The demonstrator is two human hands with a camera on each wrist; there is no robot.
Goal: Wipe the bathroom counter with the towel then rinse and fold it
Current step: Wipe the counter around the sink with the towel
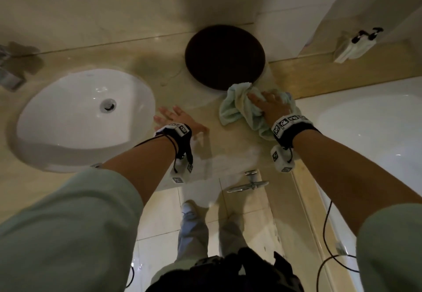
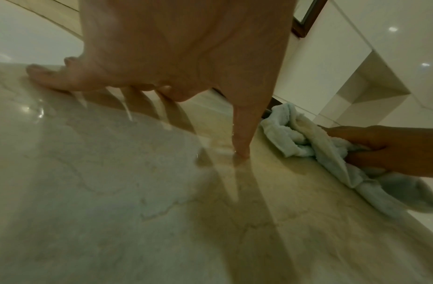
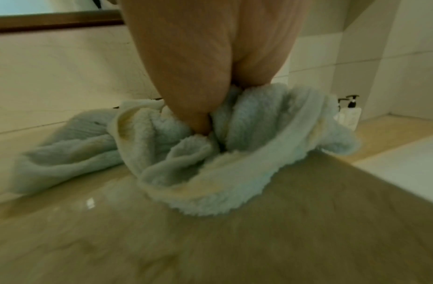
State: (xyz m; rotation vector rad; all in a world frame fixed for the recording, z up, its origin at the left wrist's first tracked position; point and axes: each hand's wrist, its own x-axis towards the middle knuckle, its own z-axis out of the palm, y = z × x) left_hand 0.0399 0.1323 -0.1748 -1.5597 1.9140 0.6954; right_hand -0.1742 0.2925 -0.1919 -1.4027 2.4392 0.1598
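One pale blue towel [image 1: 242,107] bunched on beige tabletop [image 1: 205,100], R hand [image 1: 270,105] grasping it beside one dark round tray [image 1: 225,56]. L hand [image 1: 175,119] flat, released, by one white sink [image 1: 77,118].

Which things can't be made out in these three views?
- Right hand fingertips: right wrist view, buried in the towel.
- Faucet: head view, cut off at the left edge.
- Dispenser label: too small and blurred.
- Counter beneath the towel: covered.
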